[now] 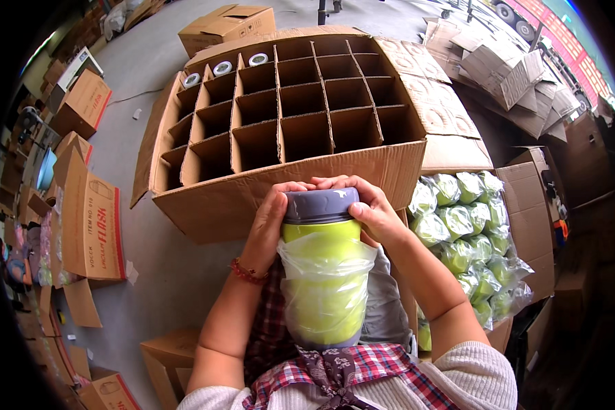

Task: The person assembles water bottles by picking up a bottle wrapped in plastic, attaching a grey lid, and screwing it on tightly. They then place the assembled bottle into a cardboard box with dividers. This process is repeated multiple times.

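left hand (271, 213) and right hand (376, 207) curled around grey lid (320, 205) of lime-green container (321, 234), clear plastic wrap (326, 258) around body, divided carton (287, 169) ahead, 3 round tops (222, 68) inside

Floor (143, 160): grey, smooth. Directly borne: 1 brown carton (227, 29), set at the far side; 1 thin cable (133, 98), strung at left; white scraps, scattered; flattened cardboard (506, 78), heaped at far right; printed cartons (102, 212), ranged along the left.
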Demonstrator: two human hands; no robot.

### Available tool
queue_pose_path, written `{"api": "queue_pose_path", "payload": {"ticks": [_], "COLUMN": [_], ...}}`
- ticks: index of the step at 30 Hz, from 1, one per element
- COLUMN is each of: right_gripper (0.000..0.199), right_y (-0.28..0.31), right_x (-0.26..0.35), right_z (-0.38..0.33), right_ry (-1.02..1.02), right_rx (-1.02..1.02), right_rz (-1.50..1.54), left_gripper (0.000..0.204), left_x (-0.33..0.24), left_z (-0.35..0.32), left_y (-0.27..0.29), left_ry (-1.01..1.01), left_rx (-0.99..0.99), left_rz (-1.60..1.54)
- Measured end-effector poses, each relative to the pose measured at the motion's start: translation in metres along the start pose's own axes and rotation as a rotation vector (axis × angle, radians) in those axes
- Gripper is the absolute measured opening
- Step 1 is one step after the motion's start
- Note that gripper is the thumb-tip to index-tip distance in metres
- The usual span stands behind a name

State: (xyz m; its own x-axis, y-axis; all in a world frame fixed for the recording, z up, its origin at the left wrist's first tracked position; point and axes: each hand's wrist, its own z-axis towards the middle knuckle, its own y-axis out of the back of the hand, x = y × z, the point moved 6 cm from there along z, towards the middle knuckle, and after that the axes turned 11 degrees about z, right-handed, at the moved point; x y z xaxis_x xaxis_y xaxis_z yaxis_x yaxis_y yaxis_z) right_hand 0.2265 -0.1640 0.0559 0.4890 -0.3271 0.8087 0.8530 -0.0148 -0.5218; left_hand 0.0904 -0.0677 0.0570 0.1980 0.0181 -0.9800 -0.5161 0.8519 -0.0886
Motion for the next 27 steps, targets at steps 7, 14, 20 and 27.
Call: {"api": "queue_pose_path", "payload": {"ticks": [7, 14, 20, 27], "right_gripper": [0.047, 0.038, 0.042, 0.049], "right_y": [-0.02, -0.065, -0.014, -0.069], "right_x": [0.023, 0.05, 0.008, 0.06], "right_z": [-0.004, 0.039, 0.01, 0.032], "right_ry": [-0.22, 0.15, -0.227, -0.138], "right_rx": [-0.153, 0.167, -0.115, -0.17], "right_rz": [-0.442, -0.95, -0.347, -1.283], "left_gripper": [0.044, 0.035, 0.021, 0.034], "left_x": [-0.004, -0.074, -0.06, -0.01], "left_z": [-0.011, 0.007, 0.006, -0.002], "left_y": [0.01, -0.004, -0.007, 0.029], "left_ry": [0.14, -0.15, -0.342, 0.057], "left_rx": [0.009, -0.046, -0.013, -0.017], "left_rz": [0.001, 0.369, 0.49, -0.132]}}
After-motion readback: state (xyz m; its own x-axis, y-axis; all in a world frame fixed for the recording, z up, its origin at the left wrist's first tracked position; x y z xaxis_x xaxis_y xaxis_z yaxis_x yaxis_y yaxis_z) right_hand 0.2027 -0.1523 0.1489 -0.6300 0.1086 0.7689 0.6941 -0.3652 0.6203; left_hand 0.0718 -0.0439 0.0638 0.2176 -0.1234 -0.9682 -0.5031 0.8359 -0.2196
